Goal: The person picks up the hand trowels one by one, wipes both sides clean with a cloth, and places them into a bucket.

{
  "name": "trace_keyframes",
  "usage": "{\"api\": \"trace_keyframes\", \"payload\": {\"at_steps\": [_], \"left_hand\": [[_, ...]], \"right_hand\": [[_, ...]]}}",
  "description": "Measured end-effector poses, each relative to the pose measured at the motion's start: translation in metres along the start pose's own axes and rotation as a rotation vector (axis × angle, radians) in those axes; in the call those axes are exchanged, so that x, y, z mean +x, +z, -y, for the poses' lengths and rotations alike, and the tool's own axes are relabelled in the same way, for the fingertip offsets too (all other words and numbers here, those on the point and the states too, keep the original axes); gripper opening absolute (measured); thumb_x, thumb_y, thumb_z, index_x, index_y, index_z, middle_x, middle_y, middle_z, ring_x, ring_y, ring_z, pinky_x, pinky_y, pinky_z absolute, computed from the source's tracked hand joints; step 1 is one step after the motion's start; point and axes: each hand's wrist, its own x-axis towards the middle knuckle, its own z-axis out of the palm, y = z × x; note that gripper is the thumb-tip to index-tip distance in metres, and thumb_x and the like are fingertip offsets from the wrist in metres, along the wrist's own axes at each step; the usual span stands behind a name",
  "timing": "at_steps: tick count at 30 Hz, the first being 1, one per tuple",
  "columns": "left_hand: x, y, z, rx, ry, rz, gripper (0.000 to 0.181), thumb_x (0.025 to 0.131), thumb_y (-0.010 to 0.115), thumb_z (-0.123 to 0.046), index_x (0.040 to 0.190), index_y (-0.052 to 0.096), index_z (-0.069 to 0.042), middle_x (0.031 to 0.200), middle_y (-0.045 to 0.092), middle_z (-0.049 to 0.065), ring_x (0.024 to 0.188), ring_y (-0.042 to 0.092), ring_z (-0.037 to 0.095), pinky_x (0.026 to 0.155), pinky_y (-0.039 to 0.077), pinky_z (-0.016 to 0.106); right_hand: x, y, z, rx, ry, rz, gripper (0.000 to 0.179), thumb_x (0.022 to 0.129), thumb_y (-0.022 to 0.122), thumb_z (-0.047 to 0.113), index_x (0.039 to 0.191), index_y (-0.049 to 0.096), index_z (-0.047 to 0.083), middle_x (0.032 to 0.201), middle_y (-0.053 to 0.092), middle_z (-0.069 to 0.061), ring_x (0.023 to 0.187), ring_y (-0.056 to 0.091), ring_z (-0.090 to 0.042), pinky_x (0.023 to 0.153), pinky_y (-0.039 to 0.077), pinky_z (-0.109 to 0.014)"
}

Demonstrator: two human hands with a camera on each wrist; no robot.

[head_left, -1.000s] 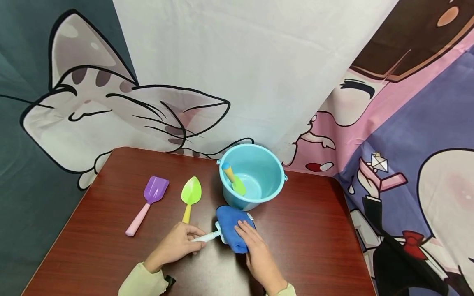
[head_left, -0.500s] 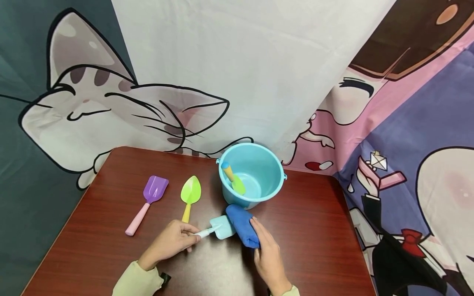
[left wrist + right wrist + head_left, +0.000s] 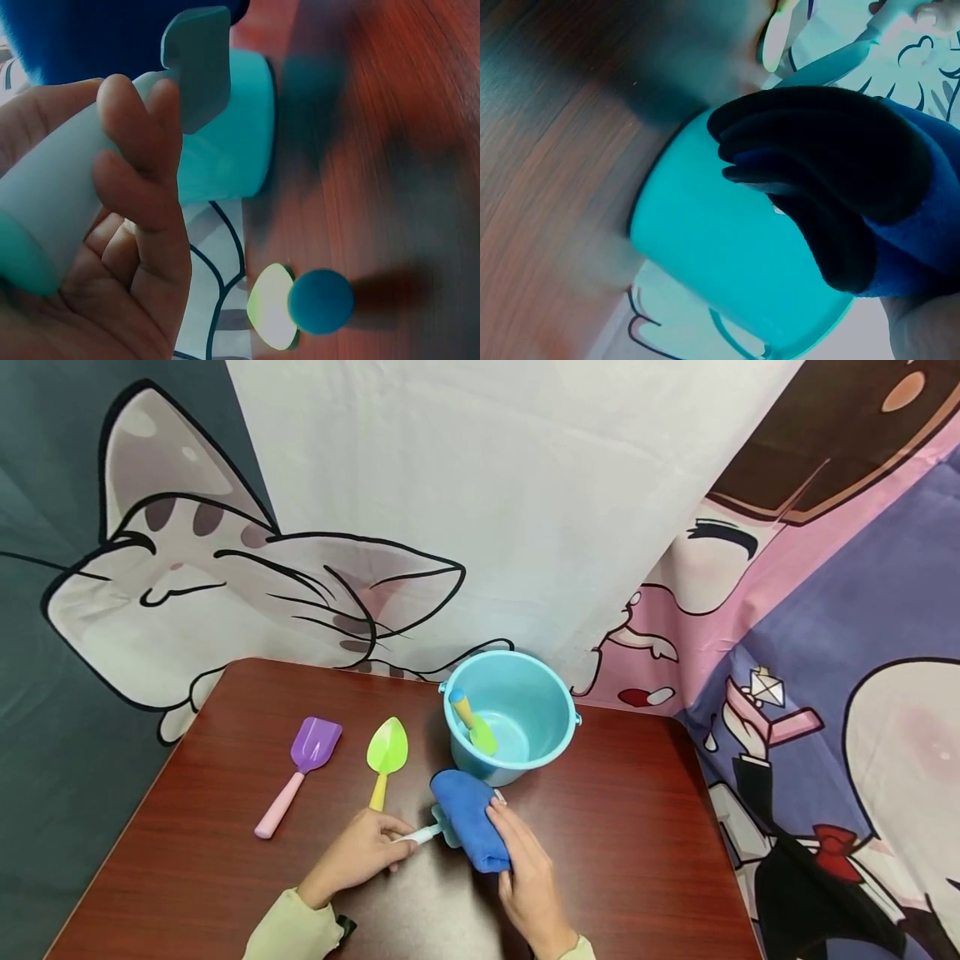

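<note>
My left hand (image 3: pixel 362 852) grips the white handle of a light blue toy shovel (image 3: pixel 206 71), its fingers wrapped round it in the left wrist view. A folded blue cloth (image 3: pixel 468 818) lies over most of the shovel's blade in the head view. My right hand (image 3: pixel 528 877) holds that cloth from the right, fingers along its upper side. Dark folds of the cloth hang toward the camera in the right wrist view, hiding most of that hand. Just behind the cloth stands a light blue bucket (image 3: pixel 517 768), with a small green shovel (image 3: pixel 482 735) with a yellow-and-blue handle leaning inside.
On the brown table (image 3: pixel 622 827), a purple shovel with a pink handle (image 3: pixel 300 764) lies to the left. Nearer my left hand is a green trowel with a yellow handle (image 3: pixel 387 752). A printed curtain (image 3: pixel 525 502) hangs behind the table.
The cloth slid right, baring the shovel's blade, then came back left over it. My right hand moved with it. My left hand shifted slightly left and back, still holding the shovel.
</note>
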Motion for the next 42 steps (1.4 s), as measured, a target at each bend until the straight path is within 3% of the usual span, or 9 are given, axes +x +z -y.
{"api": "trace_keyframes", "payload": {"at_steps": [5,8,12,17,21,26,31,36,42], "left_hand": [[0.004,0.006,-0.002,0.023,0.002,-0.009,0.014,0.088,0.073,-0.011,0.094,0.074,0.001,0.06,0.064,0.005,0.05,0.061,0.019,0.049,0.048,0.025],[0.005,0.007,-0.002,0.048,-0.006,-0.01,0.011,0.088,0.072,-0.012,0.08,0.072,-0.004,0.056,0.061,-0.001,0.05,0.06,0.019,0.048,0.046,0.024],[0.006,0.008,-0.003,0.103,-0.008,-0.028,0.021,0.086,0.069,-0.009,0.066,0.063,-0.011,0.052,0.057,-0.006,0.047,0.057,0.014,0.046,0.041,0.023],[0.007,0.01,-0.003,0.097,-0.004,-0.028,0.018,0.084,0.064,-0.004,0.067,0.062,-0.01,0.054,0.061,0.001,0.049,0.061,0.023,0.044,0.04,0.022],[0.006,0.011,-0.004,0.088,0.006,-0.027,0.015,0.084,0.064,-0.004,0.07,0.064,-0.01,0.053,0.059,-0.003,0.049,0.061,0.024,0.044,0.04,0.022],[0.006,0.01,-0.004,0.101,0.001,-0.024,0.015,0.084,0.065,-0.004,0.07,0.064,-0.01,0.052,0.056,-0.008,0.046,0.057,0.013,0.043,0.039,0.022],[0.005,0.01,-0.005,0.07,-0.007,-0.023,0.006,0.085,0.068,-0.007,0.083,0.071,-0.003,0.056,0.061,0.001,0.049,0.06,0.019,0.045,0.042,0.023],[0.004,0.008,-0.006,0.022,-0.001,-0.002,0.017,0.088,0.072,-0.012,0.096,0.073,0.004,0.065,0.066,0.01,0.052,0.061,0.023,0.048,0.048,0.025],[0.0,0.005,-0.007,0.01,0.001,0.008,0.018,0.089,0.073,-0.011,0.099,0.074,0.004,0.065,0.065,0.01,0.05,0.059,0.018,0.047,0.046,0.024]], "right_hand": [[-0.001,0.001,0.007,0.033,-0.016,0.078,0.066,0.071,0.048,-0.015,0.135,0.059,-0.003,0.137,0.059,-0.019,0.125,0.058,-0.031,0.112,0.035,-0.029],[-0.002,0.001,0.012,0.05,-0.01,0.151,0.07,0.071,0.049,-0.015,0.139,0.056,0.0,0.14,0.057,-0.017,0.129,0.056,-0.031,0.113,0.033,-0.029],[-0.004,0.001,0.015,0.05,-0.017,0.271,0.076,0.07,0.052,-0.014,0.143,0.053,0.005,0.144,0.055,-0.014,0.132,0.053,-0.03,0.114,0.033,-0.03],[-0.005,0.001,0.016,0.024,-0.003,0.434,0.076,0.073,0.06,-0.012,0.145,0.052,0.011,0.147,0.053,-0.007,0.136,0.049,-0.023,0.112,0.037,-0.036],[-0.007,0.002,0.017,0.018,0.046,0.516,0.073,0.078,0.064,-0.009,0.145,0.052,0.014,0.149,0.051,-0.002,0.139,0.045,-0.018,0.112,0.037,-0.038],[-0.009,0.004,0.016,-0.003,0.049,0.534,0.071,0.078,0.063,-0.008,0.145,0.052,0.012,0.148,0.052,-0.002,0.139,0.045,-0.018,0.111,0.038,-0.039],[-0.01,0.007,0.013,-0.03,0.06,0.513,0.068,0.076,0.064,-0.009,0.141,0.056,0.008,0.145,0.055,-0.005,0.137,0.048,-0.021,0.109,0.041,-0.039],[-0.011,0.007,0.01,-0.051,0.09,0.467,0.064,0.075,0.069,-0.009,0.137,0.059,0.006,0.143,0.057,-0.007,0.135,0.051,-0.023,0.105,0.045,-0.04],[-0.013,0.006,0.006,-0.056,0.151,0.423,0.071,0.07,0.071,-0.016,0.136,0.059,0.006,0.142,0.058,-0.007,0.134,0.052,-0.023,0.103,0.046,-0.041]]}}
